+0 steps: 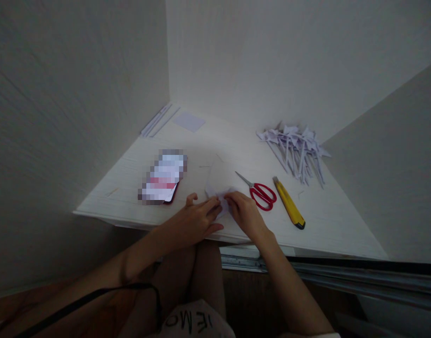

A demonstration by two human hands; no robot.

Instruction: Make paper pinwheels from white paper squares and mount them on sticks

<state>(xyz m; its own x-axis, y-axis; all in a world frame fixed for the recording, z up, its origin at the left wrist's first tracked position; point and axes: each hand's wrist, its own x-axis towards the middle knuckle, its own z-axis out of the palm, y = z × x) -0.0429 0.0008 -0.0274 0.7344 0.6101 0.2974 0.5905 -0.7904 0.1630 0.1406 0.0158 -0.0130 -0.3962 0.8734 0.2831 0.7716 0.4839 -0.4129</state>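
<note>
Forearms converge; left hand, half-spread, touches paper; right hand pinches it.

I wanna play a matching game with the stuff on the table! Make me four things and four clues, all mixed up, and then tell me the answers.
Things:
1. Cutter
2. Phone
3. Paper pile
4. Scissors

Clues:
A. Heaped at the back right
B. Red handles
C. Yellow body, dark end
D. Bright screen

Right pairs: 1-C, 2-D, 3-A, 4-B
</note>
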